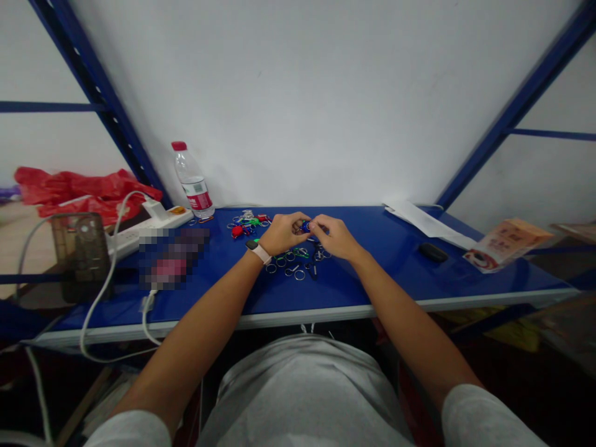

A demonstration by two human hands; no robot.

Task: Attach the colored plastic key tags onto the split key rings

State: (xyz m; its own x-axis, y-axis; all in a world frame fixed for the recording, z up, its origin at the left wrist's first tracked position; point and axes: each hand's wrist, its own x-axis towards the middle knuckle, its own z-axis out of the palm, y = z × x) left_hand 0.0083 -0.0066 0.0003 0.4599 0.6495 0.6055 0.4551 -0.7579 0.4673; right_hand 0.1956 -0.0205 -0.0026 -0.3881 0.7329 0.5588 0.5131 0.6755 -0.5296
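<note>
My left hand (pixel 282 232), with a watch (pixel 257 251) on its wrist, is closed around a small shiny blue piece (pixel 305 226) over the middle of the table. From the other side, the fingers of my right hand (pixel 336 236) pinch the same piece. It looks like part of a keychain, but fingers cover most of it. Below both hands lie several loose metal key rings (pixel 300 275) and small dark and green clips. A heap of red, green, blue and silver keychain pieces (pixel 246 225) sits just left of my left hand.
On the blue table (pixel 372 273), a water bottle (pixel 195 186), a power strip (pixel 139 233) and a blurred-out phone-like object (pixel 174 261) with a cable stand left. Rightward are white papers (pixel 426 223), a black oval object (pixel 433 252) and an orange-white box (pixel 507 243). Blue posts flank the table.
</note>
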